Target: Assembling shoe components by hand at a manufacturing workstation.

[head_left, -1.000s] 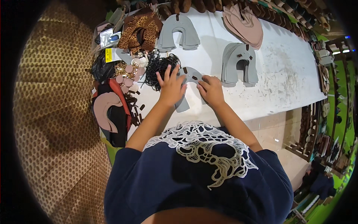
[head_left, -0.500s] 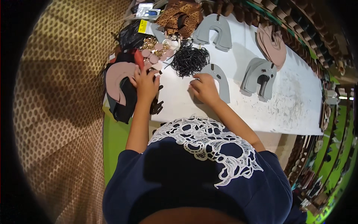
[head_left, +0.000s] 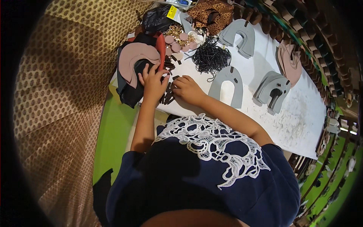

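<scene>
My left hand (head_left: pixel 154 84) is open over the left end of the table, its fingers apart. Beside its fingertips lie pink curved cut pieces (head_left: pixel 128 62), on top of black material (head_left: pixel 129 95). My right hand (head_left: pixel 188 90) bends its fingers down at a small heap of short dark strips (head_left: pixel 167 97), between the two hands. Its fingertips are pressed together there, and whatever they grip is too small to make out. Right of that hand, a grey U-shaped piece (head_left: pixel 237 90) lies flat with a small dark tab at its top. A tangle of black cord (head_left: pixel 212 56) sits just beyond.
Stacks of grey U-shaped pieces (head_left: pixel 273 90) stand to the right and far side, near folded pink pieces (head_left: pixel 290 62). Pink discs and gold bits (head_left: pixel 177 39), a black plastic bag (head_left: pixel 157 19) and patterned brown material (head_left: pixel 210 15) crowd the back. Shoe racks (head_left: pixel 329 64) line the right.
My right hand has moved left, from the grey U-shaped piece to the dark strips. My left hand has drawn a little nearer to me. The view has shifted, so the table appears turned.
</scene>
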Motion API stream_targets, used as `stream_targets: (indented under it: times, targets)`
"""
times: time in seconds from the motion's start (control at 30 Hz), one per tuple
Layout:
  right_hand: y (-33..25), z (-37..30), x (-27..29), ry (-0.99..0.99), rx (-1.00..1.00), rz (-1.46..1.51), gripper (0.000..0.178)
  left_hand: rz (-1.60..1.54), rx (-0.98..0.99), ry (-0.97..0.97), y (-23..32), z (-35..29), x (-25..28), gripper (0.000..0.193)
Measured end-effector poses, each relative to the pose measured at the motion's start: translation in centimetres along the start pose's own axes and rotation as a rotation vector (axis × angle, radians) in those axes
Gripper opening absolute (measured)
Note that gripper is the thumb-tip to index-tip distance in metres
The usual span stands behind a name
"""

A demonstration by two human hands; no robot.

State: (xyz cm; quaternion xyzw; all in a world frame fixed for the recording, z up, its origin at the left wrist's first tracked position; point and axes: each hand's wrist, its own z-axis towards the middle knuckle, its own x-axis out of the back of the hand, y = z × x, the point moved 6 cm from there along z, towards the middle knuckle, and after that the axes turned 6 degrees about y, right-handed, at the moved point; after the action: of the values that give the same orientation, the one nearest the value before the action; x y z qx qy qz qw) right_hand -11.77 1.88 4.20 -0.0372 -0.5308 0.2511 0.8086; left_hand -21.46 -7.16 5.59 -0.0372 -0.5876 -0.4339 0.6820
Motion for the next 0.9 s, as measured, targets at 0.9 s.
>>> stream_targets:
  times: [0.9]
  targets:
    - [4.8,-7.2,9.4,0.281,-0.431,0.0,0.016,-0.254,-0.346,-0.19,10.4,-0.5,-4.3,0.015]
